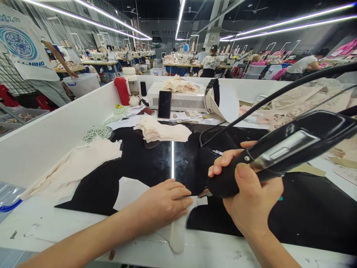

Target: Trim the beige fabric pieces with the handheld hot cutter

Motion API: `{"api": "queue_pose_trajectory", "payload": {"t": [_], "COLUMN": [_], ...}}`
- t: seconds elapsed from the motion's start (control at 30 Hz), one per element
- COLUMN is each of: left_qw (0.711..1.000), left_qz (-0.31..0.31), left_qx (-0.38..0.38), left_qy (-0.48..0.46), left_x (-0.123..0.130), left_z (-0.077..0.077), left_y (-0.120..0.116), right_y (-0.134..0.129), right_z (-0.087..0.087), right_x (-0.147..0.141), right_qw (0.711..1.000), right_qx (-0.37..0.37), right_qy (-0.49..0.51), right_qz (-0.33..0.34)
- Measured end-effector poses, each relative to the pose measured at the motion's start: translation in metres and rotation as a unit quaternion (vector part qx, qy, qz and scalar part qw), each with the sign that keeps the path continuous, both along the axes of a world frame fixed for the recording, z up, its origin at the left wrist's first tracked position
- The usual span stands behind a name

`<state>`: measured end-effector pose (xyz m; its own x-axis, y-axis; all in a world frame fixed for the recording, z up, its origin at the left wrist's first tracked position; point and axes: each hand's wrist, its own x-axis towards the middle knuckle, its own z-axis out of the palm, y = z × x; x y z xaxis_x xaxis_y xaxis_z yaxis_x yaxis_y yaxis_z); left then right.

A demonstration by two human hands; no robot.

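Note:
My left hand (164, 203) lies flat, fingers stretched out, pressing on a white cut piece (129, 191) at the near edge of the black work surface (304, 208). A pale rounded strip (178, 240) extends from below that hand toward me. My right hand (251, 204) is wrapped around a thick black corded handheld tool (287, 149), tilted downward to the left. Its narrow metal tip (205, 193) is at the white piece's right end, just beyond my left fingertips. Whether the tip touches the piece, I cannot tell.
Cream fabric stacks lie ahead (164, 131) and at left (92, 156). Behind them stand a phone (164, 104), a white vented box (181, 100), a visor (227, 100) and a red bottle (121, 91). A black cable (267, 98) arches at right. A person (30, 48) stands left.

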<state>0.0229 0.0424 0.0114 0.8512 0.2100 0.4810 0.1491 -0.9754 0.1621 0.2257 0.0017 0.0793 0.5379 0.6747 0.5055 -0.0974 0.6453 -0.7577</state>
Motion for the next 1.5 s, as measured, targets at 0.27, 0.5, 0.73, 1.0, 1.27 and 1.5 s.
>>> {"api": "queue_pose_trajectory", "payload": {"t": [0.27, 0.5, 0.73, 1.0, 1.27, 1.5], "left_qw": [1.0, 1.0, 1.0, 1.0, 1.0, 1.0], "left_qz": [-0.001, 0.005, -0.003, -0.012, -0.012, -0.01], "left_qx": [-0.001, 0.005, 0.008, -0.001, 0.001, -0.004], "left_qy": [0.004, 0.012, 0.001, -0.003, 0.003, 0.008], "left_x": [0.001, 0.001, 0.0, 0.0, 0.001, 0.0], "left_z": [-0.005, -0.002, -0.003, -0.004, -0.002, 0.001], "left_y": [0.0, 0.0, 0.0, 0.002, 0.004, 0.004], "right_y": [0.004, 0.002, 0.003, -0.006, -0.013, -0.011], "right_z": [-0.009, -0.001, -0.006, 0.003, -0.004, -0.004], "right_x": [-0.003, 0.004, 0.007, 0.002, -0.004, -0.003], "right_qw": [1.0, 1.0, 1.0, 1.0, 1.0, 1.0], "right_qx": [-0.006, 0.008, 0.005, 0.0, -0.008, 0.0], "right_qy": [-0.005, 0.006, -0.009, 0.009, -0.003, -0.003], "right_qz": [0.008, -0.007, -0.024, 0.001, 0.027, 0.021]}}
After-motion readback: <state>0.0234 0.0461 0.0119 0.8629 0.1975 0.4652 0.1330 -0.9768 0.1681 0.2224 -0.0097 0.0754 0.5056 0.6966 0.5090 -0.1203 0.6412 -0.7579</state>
